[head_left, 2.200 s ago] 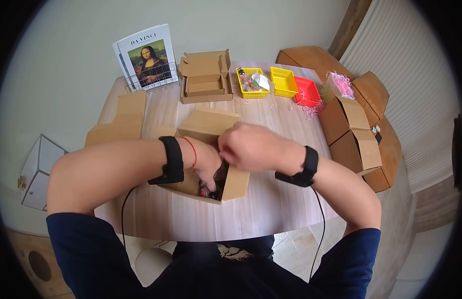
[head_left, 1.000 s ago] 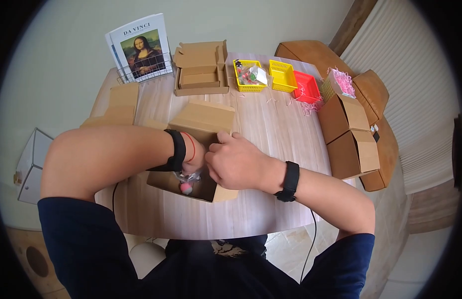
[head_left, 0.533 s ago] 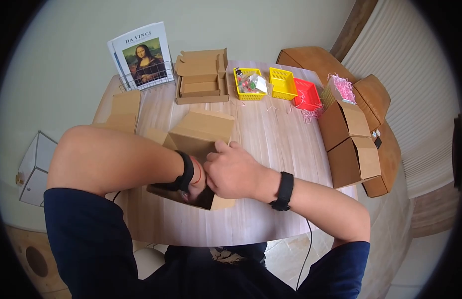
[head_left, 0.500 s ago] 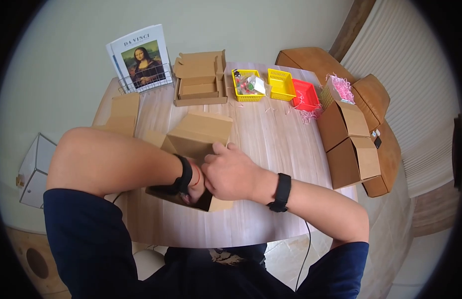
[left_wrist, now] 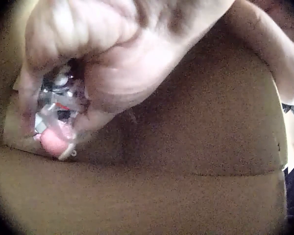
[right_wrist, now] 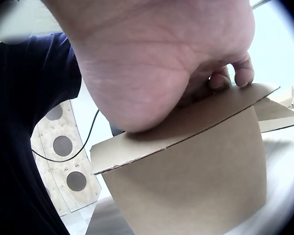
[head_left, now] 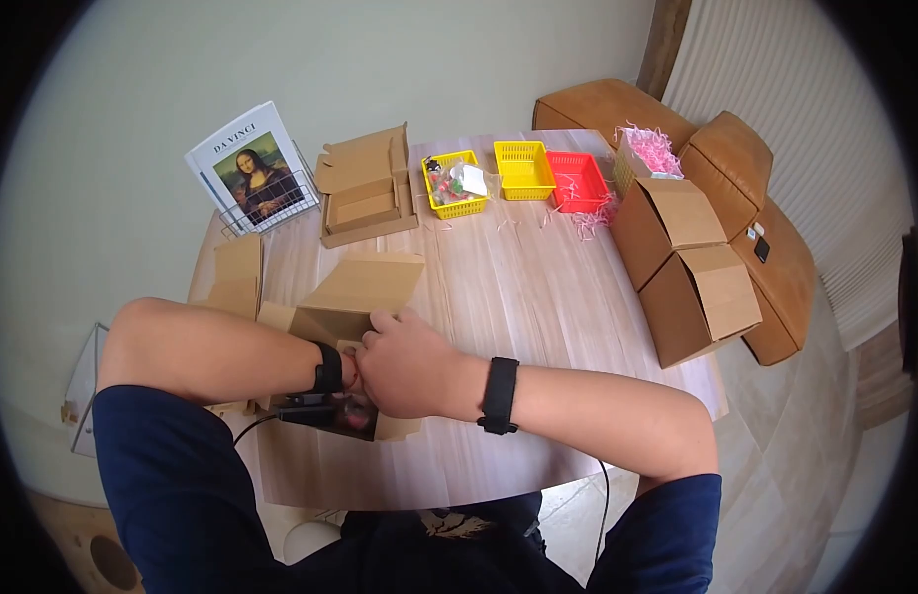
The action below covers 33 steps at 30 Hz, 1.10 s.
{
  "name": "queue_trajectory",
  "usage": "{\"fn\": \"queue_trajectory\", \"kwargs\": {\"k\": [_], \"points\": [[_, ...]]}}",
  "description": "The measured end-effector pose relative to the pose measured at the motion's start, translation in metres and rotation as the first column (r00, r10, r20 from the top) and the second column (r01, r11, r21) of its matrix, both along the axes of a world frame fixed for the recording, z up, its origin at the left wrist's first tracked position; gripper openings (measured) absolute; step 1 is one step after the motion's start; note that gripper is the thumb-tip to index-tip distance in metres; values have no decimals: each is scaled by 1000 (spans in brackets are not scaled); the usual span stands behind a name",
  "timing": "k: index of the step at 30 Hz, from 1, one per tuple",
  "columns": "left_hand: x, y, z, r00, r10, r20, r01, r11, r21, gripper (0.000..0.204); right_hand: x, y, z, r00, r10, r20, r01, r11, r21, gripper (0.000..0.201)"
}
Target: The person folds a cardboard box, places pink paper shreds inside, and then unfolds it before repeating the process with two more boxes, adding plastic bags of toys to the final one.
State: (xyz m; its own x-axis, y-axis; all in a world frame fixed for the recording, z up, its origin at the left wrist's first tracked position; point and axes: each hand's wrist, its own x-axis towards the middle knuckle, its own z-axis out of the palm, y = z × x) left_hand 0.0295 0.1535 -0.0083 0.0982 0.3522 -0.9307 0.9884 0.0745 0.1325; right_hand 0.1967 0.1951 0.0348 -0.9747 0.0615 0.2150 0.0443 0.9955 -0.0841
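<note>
Reaching into the open cardboard box point(head_left: 365, 280), the left hand point(head_left: 351, 370) is mostly hidden in the head view. The left wrist view shows this hand point(left_wrist: 112, 58) with its fingers curled round a clear plastic packet point(left_wrist: 59, 100), and a pink ball point(left_wrist: 54, 142) shows at its lower end, near a box wall. The right hand point(head_left: 409, 366) lies over the box's right edge. In the right wrist view, that hand point(right_wrist: 157, 58) grips the side flap point(right_wrist: 201, 117), its palm heel against the cardboard and its fingers bent over it.
A wire rack point(head_left: 273, 205) with books, a flat open carton point(head_left: 365, 203), a yellow basket point(head_left: 459, 207) of packets, another yellow basket point(head_left: 523, 183) and a red basket point(head_left: 578, 193) line the table's back. Two cardboard boxes point(head_left: 687, 287) stand at right; pink shreds point(head_left: 593, 218) lie nearby.
The head view has turned. The right hand has come down from above the box onto its right flap. The left hand has moved deeper inside, and the packet seen beneath it is now largely covered.
</note>
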Motion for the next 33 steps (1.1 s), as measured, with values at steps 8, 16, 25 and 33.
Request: {"fn": "queue_trajectory", "kwargs": {"k": [8,16,25,33], "points": [[-12,0,7,960,279,32,-278,960,-17,25,2,3,1,997,12,-75,-16,999,-45,24],[-9,3,63,986,155,63,-161,982,104,27,5,8,12,966,-88,-243,-9,928,-372,20],[-23,-4,162,985,-90,148,15,894,448,24,15,10,59,920,-389,-53,212,606,-766,28],[-28,0,214,937,-109,332,-170,687,707,32,1,23,54,976,-164,142,115,-163,-980,76]]}}
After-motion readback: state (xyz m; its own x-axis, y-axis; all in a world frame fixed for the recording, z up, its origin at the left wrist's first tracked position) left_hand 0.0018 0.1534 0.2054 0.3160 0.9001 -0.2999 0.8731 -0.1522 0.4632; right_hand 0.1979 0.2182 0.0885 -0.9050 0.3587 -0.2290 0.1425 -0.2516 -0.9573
